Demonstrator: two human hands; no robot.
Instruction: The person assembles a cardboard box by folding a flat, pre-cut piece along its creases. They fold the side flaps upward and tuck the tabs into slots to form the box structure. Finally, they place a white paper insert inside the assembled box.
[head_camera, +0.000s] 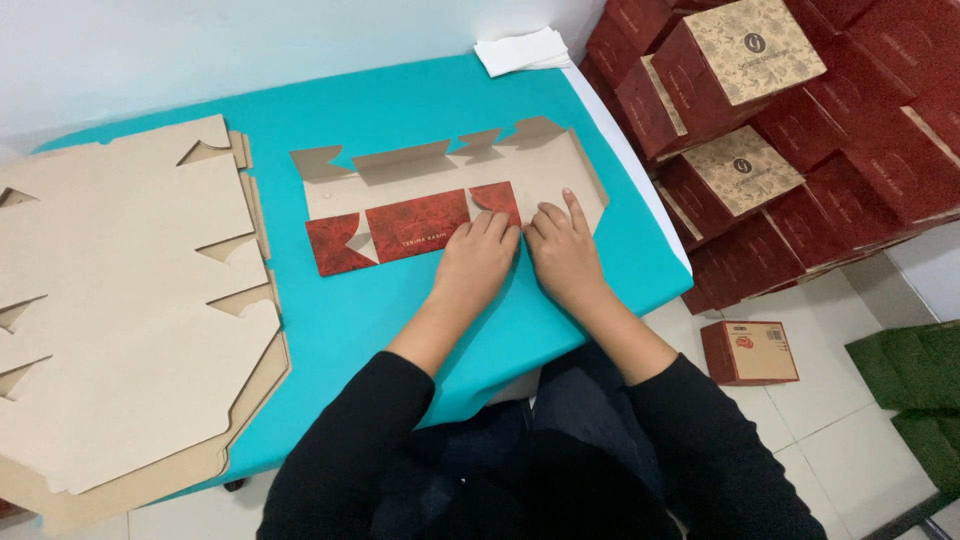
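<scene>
A flat die-cut cardboard box blank (420, 185), brown inside with red printed flaps folded over along its near edge, lies on the turquoise table (400, 100). My left hand (478, 262) presses down on the folded red flap near its right end, fingers flat. Beside it, almost touching, my right hand (562, 250) pushes on the blank's right part with fingers spread flat. Neither hand grips anything.
A stack of unfolded brown blanks (120, 300) covers the table's left side. White folded paper (522, 50) lies at the far edge. Assembled red and tan boxes (780, 110) are piled on the right, a small red box (750, 352) and green items (915, 385) on the tiled floor.
</scene>
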